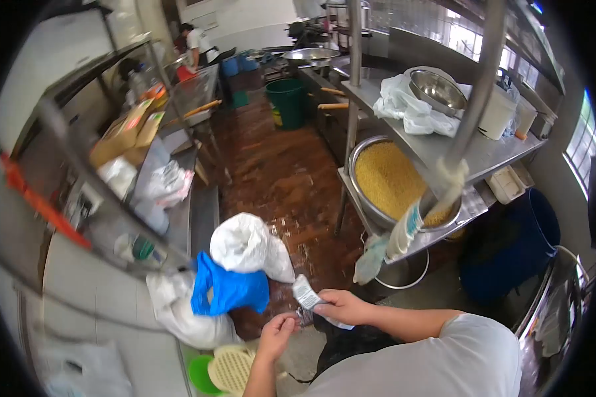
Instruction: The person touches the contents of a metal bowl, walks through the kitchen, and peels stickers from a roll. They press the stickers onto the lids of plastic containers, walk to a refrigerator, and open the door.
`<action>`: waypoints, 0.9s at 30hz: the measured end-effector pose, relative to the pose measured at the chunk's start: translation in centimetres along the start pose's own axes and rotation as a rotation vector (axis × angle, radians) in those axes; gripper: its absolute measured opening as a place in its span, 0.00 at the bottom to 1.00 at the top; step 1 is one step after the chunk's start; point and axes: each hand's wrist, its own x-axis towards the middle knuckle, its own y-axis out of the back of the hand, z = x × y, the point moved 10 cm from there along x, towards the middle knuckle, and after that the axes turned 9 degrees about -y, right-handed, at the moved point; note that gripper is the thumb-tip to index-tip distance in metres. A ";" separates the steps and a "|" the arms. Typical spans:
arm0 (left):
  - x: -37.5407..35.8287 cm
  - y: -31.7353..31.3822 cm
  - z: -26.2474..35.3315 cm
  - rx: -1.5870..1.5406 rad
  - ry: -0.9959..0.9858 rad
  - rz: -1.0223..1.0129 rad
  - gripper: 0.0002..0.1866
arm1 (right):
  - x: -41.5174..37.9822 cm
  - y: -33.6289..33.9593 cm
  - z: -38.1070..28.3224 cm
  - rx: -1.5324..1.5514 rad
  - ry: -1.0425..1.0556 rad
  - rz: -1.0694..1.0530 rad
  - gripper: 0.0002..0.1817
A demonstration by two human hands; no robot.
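My right hand [341,307] is closed around a small white packet [305,293] with dark print on its face. Just left of it, my left hand [278,336] has its fingertips pinched together; what they hold is too small to make out. Both hands are in front of my body, above the floor. Beyond my left hand, a blue plastic bag [229,288] lies over a full white sack [185,311]. A second white sack [240,242] with an open top stands right behind the blue bag.
At right, a metal shelf holds a large steel basin [355,173] of yellow grains, below a steel bowl [437,91]. A blue barrel [510,245] stands far right. Near my left arm are a cream perforated tray [232,369] and green basin [202,374]. Another person [198,46] works at the back.
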 end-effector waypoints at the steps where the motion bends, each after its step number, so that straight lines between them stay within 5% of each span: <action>1: 3.4 0.0 1.5 -0.084 -0.022 0.014 0.16 | 3.1 0.9 -0.1 0.013 -0.003 -0.013 0.13; 6: 18.0 4.0 7.1 -0.320 0.054 0.241 0.13 | 20.3 5.1 0.6 0.015 -0.064 -0.113 0.16; 12: 28.9 9.3 15.9 -0.292 0.039 0.407 0.10 | 32.7 10.9 -7.6 -0.076 -0.088 -0.227 0.16; 18: 42.7 13.8 16.6 -0.294 0.050 0.354 0.07 | 44.5 14.9 -8.6 -0.157 -0.058 -0.299 0.14; 27: 75.1 23.5 12.5 -0.425 0.160 0.279 0.08 | 72.9 29.0 -2.7 0.039 -0.405 -0.099 0.14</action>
